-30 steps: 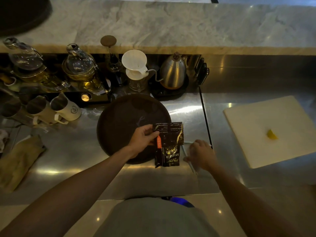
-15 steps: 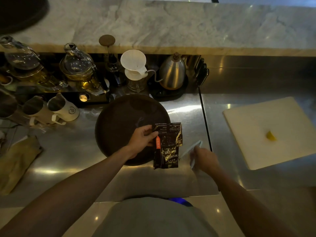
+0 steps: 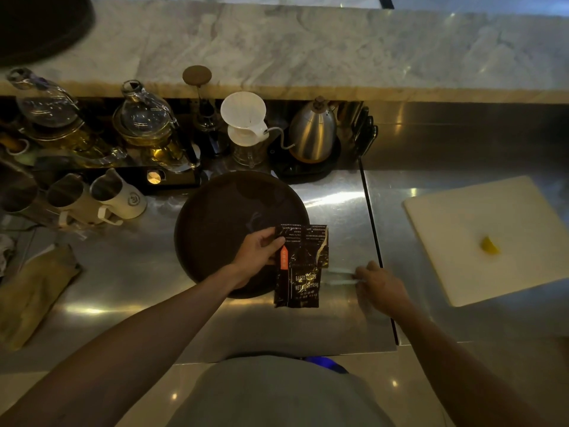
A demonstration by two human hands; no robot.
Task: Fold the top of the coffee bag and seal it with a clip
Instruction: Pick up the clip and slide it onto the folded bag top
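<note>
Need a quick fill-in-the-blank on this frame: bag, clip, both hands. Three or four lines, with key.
1. The left hand grips the coffee bag at its folded ____ end.
2. The bag's upper part lies over the rim of the round dark ____.
3. The right hand holds the long, pale ____ beside the bag.
4. A small yellow piece sits on the white ____.

Missing words: top; tray; clip; cutting board

Glossy crinkled foil coffee bag [image 3: 300, 266]; brushed steel worktop [image 3: 335, 208] (mirror-bright in patches); matt dark tray [image 3: 221, 217]; polished metal kettle [image 3: 312, 134]; veined marble ledge [image 3: 308, 47].
</note>
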